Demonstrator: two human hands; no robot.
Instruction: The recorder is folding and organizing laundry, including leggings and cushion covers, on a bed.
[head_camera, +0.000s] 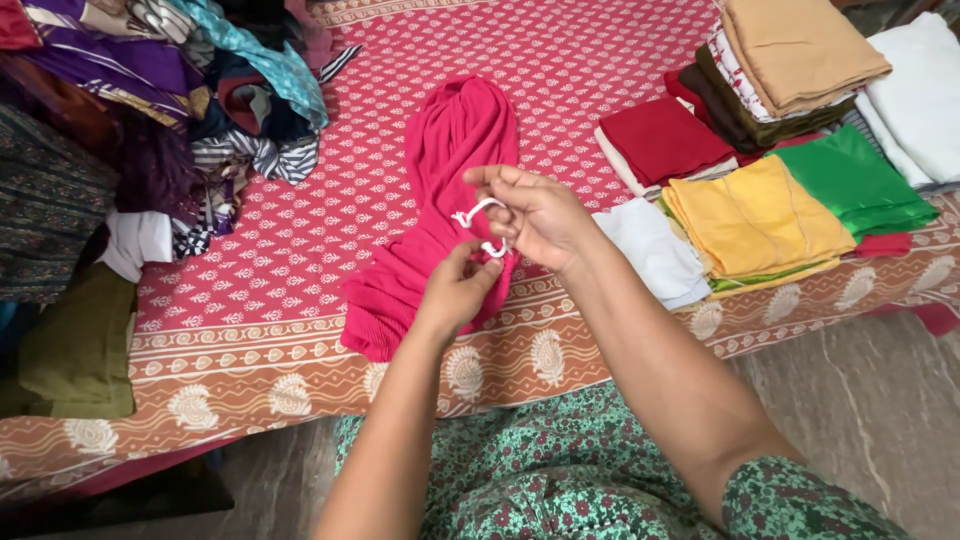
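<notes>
From my feed I cannot see where the white drawstring (478, 212) enters the cloth, since both hands cover that spot; the loose pile of clothes (150, 110) at the upper left runs off the frame, and the folded stacks at the upper right are cut by the edge too, so I cannot count them fully; the fingertips of the right hand (535, 215) are partly hidden behind its own knuckles, yet I can see them curled close, pinching the upper loop of the cord between thumb and forefinger; the left hand (458, 290) rises from below with fingers bunched nearly shut, nipping the lower end of the same cord, which shows as a small white bit just beside its thumb; the cord arcs between the two hands in a short curve; beneath them lies the pink garment (440, 200), a long crumpled, finely pleated piece, bunched rather than folded, stretched from mid-bed towards the near edge of the red printed bedspread (600, 70); to its right lie a folded white cloth (655, 250), a folded yellow cloth (755, 215) and a folded green cloth (855, 180), near but apart from the garment.
</notes>
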